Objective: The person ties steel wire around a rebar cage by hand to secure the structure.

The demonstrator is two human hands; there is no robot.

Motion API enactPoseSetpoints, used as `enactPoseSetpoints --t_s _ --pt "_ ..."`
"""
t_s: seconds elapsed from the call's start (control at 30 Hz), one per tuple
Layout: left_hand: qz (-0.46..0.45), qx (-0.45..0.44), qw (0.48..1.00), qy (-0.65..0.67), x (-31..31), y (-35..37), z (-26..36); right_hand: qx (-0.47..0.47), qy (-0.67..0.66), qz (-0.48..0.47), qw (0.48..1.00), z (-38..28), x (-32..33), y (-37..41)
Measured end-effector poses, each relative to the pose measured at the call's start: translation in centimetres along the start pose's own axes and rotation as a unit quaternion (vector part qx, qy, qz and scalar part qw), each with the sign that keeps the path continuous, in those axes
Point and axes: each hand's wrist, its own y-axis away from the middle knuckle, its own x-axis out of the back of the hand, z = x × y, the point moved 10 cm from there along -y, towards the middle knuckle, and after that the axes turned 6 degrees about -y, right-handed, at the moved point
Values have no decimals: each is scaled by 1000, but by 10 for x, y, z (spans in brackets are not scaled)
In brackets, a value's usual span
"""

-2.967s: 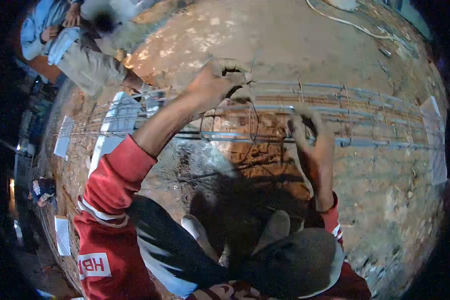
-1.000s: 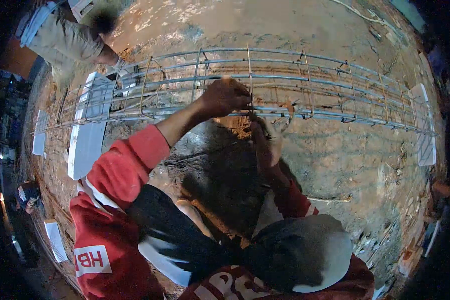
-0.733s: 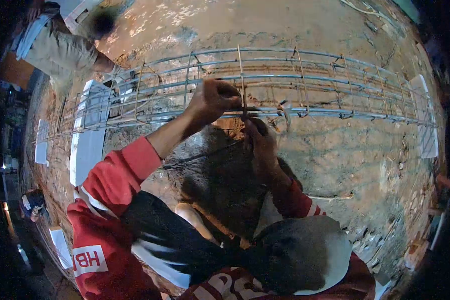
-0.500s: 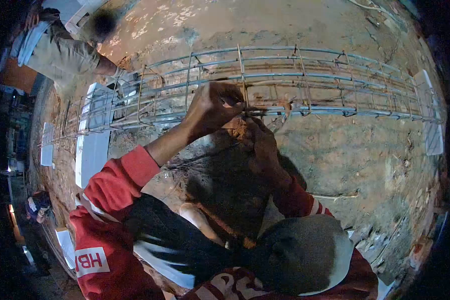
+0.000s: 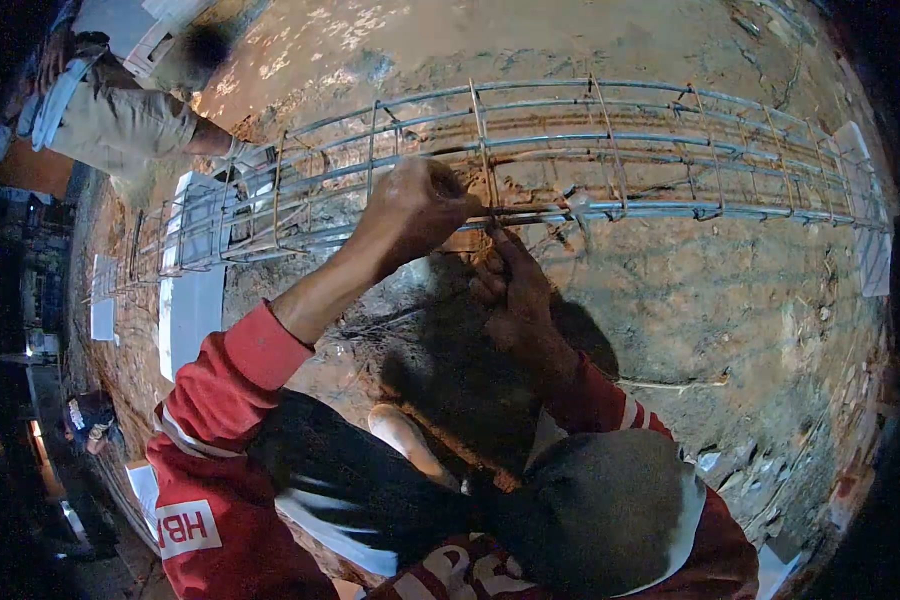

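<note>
A long cage of steel reinforcing bars [image 5: 660,210] with thin cross ties stretches across the view. My left hand [image 5: 420,205] is closed at the near lower bars, beside an upright tie [image 5: 482,135]; whatever its fingertips grip is too small to make out. Just below and to the right, my right hand [image 5: 515,295] has its fingers curled and its fingertips raised against the underside of the same bars. Any wire between those fingers cannot be made out. A small pale thing [image 5: 577,203] hangs on the bars right of my hands.
White blocks [image 5: 192,310] lie under the cage's left part, and another white block [image 5: 863,255] is at its right end. Another person's leg [image 5: 135,125] is at the upper left. Bare, muddy ground [image 5: 710,310] surrounds the cage. My knee [image 5: 610,500] is in front.
My right hand's fingers have shifted slightly and show more clearly below the bars. My left hand has turned a little at the same joint. The view has tilted slightly.
</note>
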Motion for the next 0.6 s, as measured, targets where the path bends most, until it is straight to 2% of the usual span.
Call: enactPoseSetpoints --t_s 0.13,0.2,0.33,0.4,0.43,0.47,0.5,0.53,0.57,0.6 --pt "-63 68 993 68 -12 4 -4 -17 -57 -7 998 6 -3 0" --pt "-33 52 958 280 -28 -1 -12 -17 -57 -10 998 7 -2 -3" --pt "-59 66 948 305 -50 2 -23 6 -6 5 1000 5 0 -1" --pt "-110 60 871 474 -64 10 -22 10 6 17 1000 -1 -9 10" --pt "-111 59 871 475 -65 13 -26 14 19 30 999 -4 -10 14" --pt "-46 -139 936 320 -38 19 2 15 19 31 999 -5 -8 15" --pt "21 -327 934 142 -24 41 35 13 61 40 997 -7 -3 14" --pt "21 -326 934 144 -25 44 37 10 103 49 993 -9 1 14" --pt "-41 -122 921 369 -29 31 16 9 104 50 993 -9 3 15" --pt "-99 92 819 558 -54 34 -5 15 98 41 994 -10 3 17"
